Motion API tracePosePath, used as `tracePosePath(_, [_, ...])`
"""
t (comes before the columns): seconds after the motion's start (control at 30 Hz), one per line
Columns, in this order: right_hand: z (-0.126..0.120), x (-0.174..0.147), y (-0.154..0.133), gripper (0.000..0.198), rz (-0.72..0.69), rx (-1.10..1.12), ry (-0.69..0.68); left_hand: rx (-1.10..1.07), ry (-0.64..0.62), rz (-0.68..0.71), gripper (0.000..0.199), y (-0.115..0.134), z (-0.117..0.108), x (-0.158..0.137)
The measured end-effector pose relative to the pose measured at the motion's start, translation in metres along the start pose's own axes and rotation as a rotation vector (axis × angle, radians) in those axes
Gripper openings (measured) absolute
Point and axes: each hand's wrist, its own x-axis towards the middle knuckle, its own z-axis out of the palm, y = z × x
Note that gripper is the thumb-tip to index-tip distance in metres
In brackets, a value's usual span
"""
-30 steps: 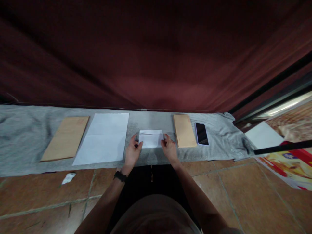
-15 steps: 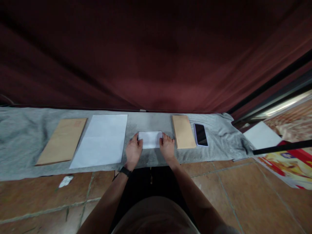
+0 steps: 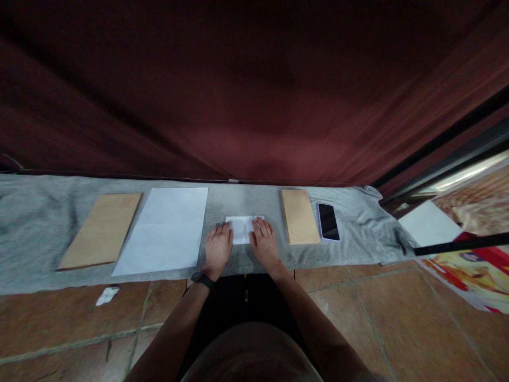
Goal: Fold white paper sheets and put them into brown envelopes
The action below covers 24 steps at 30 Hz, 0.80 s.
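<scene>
Small white paper (image 3: 240, 232), where's it sitting?

Flat on the grey cloth (image 3: 246, 200), left hand (image 3: 218, 249) at its 8 o'clock, right hand (image 3: 264, 248) at its 4.

Grip?

None visible. Left hand palm down, fingers loosely extended, tips at the paper's 9 o'clock edge. Right hand palm down, fingers a bit spread over the 3 o'clock end, thumb on top too.

Neighbours?

Large white sheet (image 3: 165, 231) at 9 o'clock, brown envelope (image 3: 102, 229) farther out. At 3: tan envelope pile (image 3: 301, 217), then phone (image 3: 328, 222).
</scene>
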Motion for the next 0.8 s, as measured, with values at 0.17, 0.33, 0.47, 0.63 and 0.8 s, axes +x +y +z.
tracePosePath(0.17, [0.005,-0.006,-0.005,0.05,0.034,-0.09,-0.076,0.28,-0.081,0.075,0.041,0.002,-0.005,0.001])
tracePosePath(0.33, [0.004,-0.006,-0.008,0.052,0.042,-0.119,-0.096,0.288,-0.027,0.072,0.045,0.009,-0.002,-0.004])
tracePosePath(0.47, [0.003,-0.007,-0.008,0.052,0.047,-0.126,-0.117,0.16,-0.069,0.225,0.05,0.018,0.012,-0.014])
tracePosePath(0.63, [0.004,-0.001,-0.007,0.05,0.064,-0.096,-0.121,0.186,-0.153,0.239,0.054,0.019,0.024,-0.02])
tracePosePath(0.8, [0.01,0.009,-0.017,0.051,-0.075,-0.004,-0.141,0.235,-0.206,0.289,0.059,0.016,0.025,-0.02])
